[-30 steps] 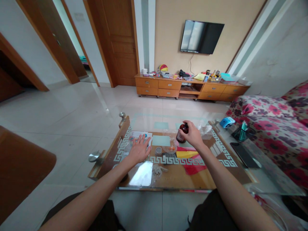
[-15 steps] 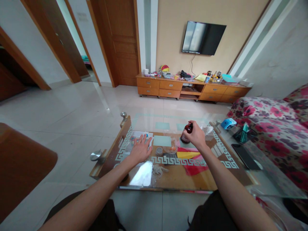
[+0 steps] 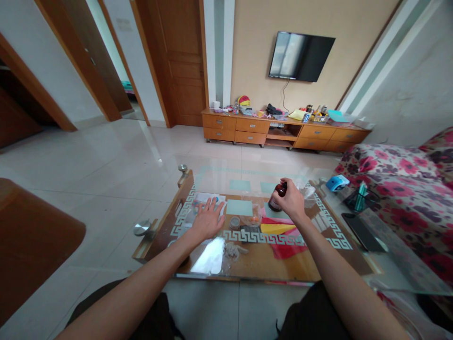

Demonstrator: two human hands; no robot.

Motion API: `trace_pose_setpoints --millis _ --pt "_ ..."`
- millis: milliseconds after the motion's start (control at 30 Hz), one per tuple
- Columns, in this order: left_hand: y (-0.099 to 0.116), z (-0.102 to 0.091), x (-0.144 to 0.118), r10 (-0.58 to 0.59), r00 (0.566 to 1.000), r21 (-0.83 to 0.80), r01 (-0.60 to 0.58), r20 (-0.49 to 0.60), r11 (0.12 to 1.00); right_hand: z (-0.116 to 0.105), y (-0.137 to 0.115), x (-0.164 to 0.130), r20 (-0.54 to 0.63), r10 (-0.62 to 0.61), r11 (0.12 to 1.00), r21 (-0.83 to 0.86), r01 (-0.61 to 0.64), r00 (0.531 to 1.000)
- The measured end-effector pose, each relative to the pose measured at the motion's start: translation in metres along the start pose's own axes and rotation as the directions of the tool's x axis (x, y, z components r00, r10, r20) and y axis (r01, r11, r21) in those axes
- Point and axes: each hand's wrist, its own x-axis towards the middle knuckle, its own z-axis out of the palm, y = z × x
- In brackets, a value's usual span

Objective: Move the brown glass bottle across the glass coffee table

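Glass forms the top of the coffee table (image 3: 354, 269), a smooth reflective sheet edged with a white key-pattern border over a wooden shelf. Right hand (image 3: 292, 202): fingers curled and clamped around a small dark brown bottle (image 3: 277, 197), rounded in body and glossy, which stands upright on the glass toward the far side of the table; the hand covers its neck and upper half. Left hand (image 3: 207, 221): fingers straight and slightly spread, palm down, flat on the glass over a pale printed sheet (image 3: 201, 198). Between the hands lie a small round grey-lidded jar (image 3: 234, 222) and a crumpled clear plastic bag (image 3: 252, 218), possibly holding something orange. Yellow and red paper (image 3: 279, 233) lies flat just below the bottle. A floral fabric sofa (image 3: 399, 184) stands to the right.
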Motion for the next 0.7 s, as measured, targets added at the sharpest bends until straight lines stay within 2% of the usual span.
trace_pose_setpoints --millis 167,367,567,700 --pt "0.001 -0.001 0.000 -0.004 1.000 0.005 0.004 0.001 1.000 -0.001 -0.006 0.000 -0.076 -0.157 0.987 -0.046 0.154 0.985" --pt "0.002 -0.001 0.001 -0.005 1.000 0.004 0.005 0.000 1.000 -0.004 -0.024 -0.002 -0.023 -0.352 0.934 -0.063 0.350 0.936" --pt "0.002 -0.003 0.001 -0.010 1.000 0.017 0.010 0.013 1.000 -0.010 -0.032 -0.002 -0.037 -0.373 0.925 -0.097 0.368 0.927" --pt "0.002 -0.003 0.001 -0.008 1.000 0.018 0.008 0.012 1.000 -0.006 -0.037 -0.006 0.011 -0.418 0.905 -0.077 0.418 0.908"
